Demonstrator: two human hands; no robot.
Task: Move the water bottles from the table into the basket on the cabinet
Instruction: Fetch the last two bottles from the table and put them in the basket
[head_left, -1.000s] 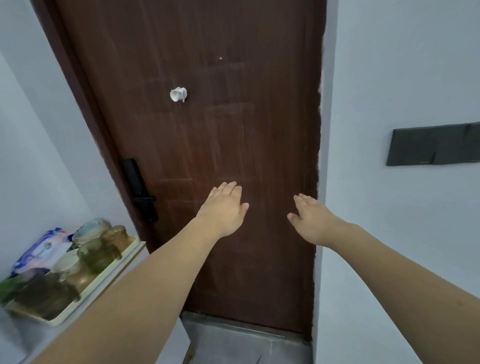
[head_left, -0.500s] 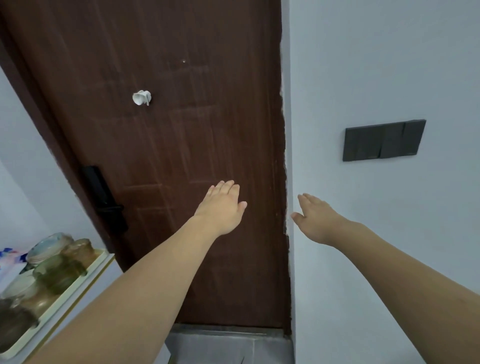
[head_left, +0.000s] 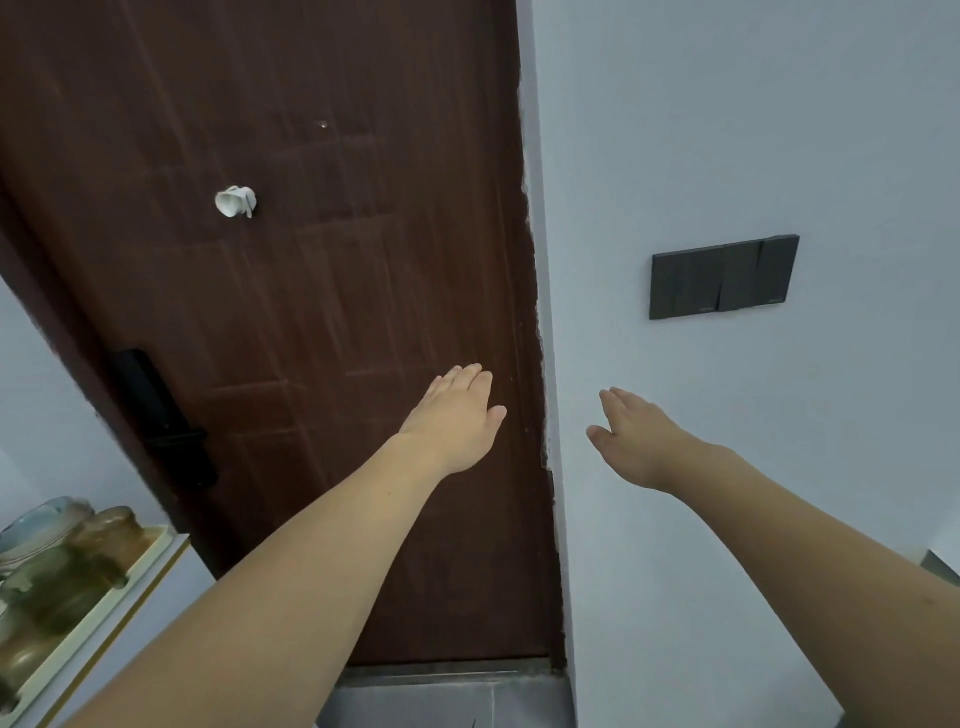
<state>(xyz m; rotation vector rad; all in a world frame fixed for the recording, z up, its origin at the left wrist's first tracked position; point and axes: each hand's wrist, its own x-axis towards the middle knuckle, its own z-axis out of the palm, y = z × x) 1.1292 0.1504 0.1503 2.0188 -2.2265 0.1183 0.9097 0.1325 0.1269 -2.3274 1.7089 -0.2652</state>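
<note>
No water bottle, table or basket shows in the head view. My left hand (head_left: 453, 420) is stretched out flat in front of the brown door, palm down, fingers straight, holding nothing. My right hand (head_left: 635, 439) reaches forward in front of the pale wall, fingers extended and slightly apart, also empty. Both forearms run up from the bottom edge of the view. The two hands are about a hand's width apart and touch nothing.
A dark brown door (head_left: 291, 312) with a black lock handle (head_left: 166, 421) and a white hook (head_left: 236, 201) fills the left. A black switch panel (head_left: 723, 276) sits on the right wall. A cream tray (head_left: 98, 608) of glass jars rests on a white cabinet at lower left.
The view has swung to the right: door, tray and jars slid left, and the switch panel moved toward the middle. Both hands stay outstretched and empty.
</note>
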